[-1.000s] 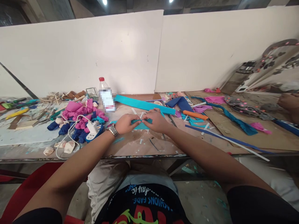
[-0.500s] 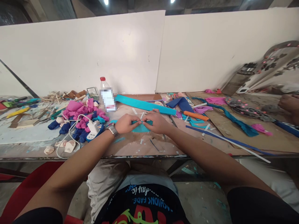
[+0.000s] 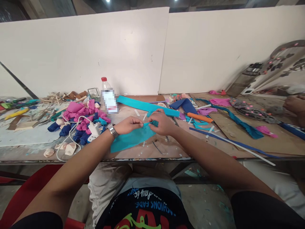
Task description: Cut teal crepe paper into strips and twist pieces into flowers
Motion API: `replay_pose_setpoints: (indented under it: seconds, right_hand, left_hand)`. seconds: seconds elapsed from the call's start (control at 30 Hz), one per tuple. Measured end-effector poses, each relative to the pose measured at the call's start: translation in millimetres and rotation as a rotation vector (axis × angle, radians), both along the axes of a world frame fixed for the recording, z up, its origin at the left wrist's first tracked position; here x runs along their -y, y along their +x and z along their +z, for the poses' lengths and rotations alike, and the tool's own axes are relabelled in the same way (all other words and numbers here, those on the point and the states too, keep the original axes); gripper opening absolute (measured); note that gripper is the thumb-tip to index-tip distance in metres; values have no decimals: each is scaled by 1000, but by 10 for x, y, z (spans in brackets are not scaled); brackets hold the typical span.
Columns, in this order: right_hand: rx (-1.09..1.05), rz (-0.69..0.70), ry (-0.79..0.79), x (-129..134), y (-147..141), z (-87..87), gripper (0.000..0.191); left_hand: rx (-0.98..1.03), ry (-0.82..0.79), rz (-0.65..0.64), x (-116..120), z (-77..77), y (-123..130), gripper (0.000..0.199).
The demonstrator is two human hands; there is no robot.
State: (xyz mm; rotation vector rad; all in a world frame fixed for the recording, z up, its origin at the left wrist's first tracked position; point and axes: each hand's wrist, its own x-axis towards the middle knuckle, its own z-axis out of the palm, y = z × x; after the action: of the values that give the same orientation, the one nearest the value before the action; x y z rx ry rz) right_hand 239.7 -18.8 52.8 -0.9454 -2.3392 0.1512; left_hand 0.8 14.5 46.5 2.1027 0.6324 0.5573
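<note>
A thin turquoise sheet of crepe paper [image 3: 131, 139] hangs below my fingers, spread over the table toward the front left. My left hand [image 3: 127, 125], with a metal watch at the wrist, pinches its upper edge between thumb and forefinger. Close beside it, my right hand [image 3: 161, 123] pinches the same sheet, and a bit of turquoise shows above the knuckles. The fingertips of both hands nearly meet. Behind the hands lies a long folded turquoise strip [image 3: 147, 106].
Pink and blue crumpled paper bundles [image 3: 78, 114] lie left, beside a white plug and cable [image 3: 94, 128]. A red-capped bottle [image 3: 105, 84] stands behind. An orange roll [image 3: 199, 117], blue strips and a white stick [image 3: 250, 151] lie right. Another person's hand [image 3: 294, 105] shows far right.
The turquoise sheet has opened out and now spreads to the lower left under my hands. Both hands stay in nearly the same place, still pinching.
</note>
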Motion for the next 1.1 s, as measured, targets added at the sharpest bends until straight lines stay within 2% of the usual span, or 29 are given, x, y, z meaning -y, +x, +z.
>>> replay_pose_setpoints:
  seconds: [0.1, 0.37, 0.8, 1.1]
  right_hand:
    - [22, 32, -32, 9, -8, -15, 8]
    - [36, 82, -26, -52, -42, -147, 14]
    - [54, 98, 143, -131, -2, -212, 12]
    - [88, 104, 265, -83, -30, -183, 14]
  left_hand:
    - [-42, -54, -41, -28, -13, -29, 39]
    - [-110, -40, -34, -69, -137, -16, 41]
    - [-123, 17, 49, -72, -138, 17, 33]
    - [-84, -88, 97, -85, -116, 7, 28]
